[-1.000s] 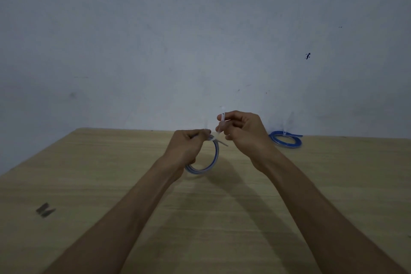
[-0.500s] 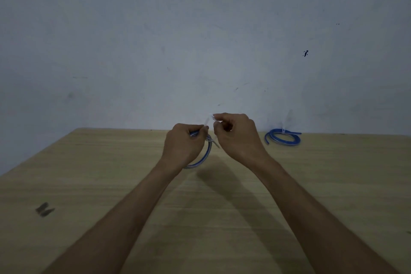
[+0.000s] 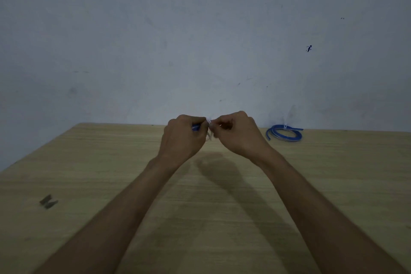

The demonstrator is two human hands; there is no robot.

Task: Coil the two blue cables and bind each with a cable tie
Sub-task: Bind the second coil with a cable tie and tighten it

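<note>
My left hand [image 3: 182, 138] grips a coiled blue cable [image 3: 196, 127], almost wholly hidden behind its fingers; only a short blue bit shows. My right hand [image 3: 238, 134] pinches a pale cable tie [image 3: 209, 121] right beside the left hand's fingertips, above the far middle of the wooden table [image 3: 211, 196]. Both hands are held up off the table, knuckles close together. A second blue cable coil [image 3: 284, 133] lies flat at the far right near the wall, bound with a white cable tie [image 3: 286, 126] that sticks up.
A small dark mark or piece [image 3: 48, 201] lies on the table at the near left. A grey-white wall [image 3: 200, 40] rises just behind the table's far edge.
Both hands have come closer together and lifted slightly. The coil in my left hand, earlier hanging in plain view, has turned edge-on and is now mostly hidden. The tie's tail no longer sticks up.
</note>
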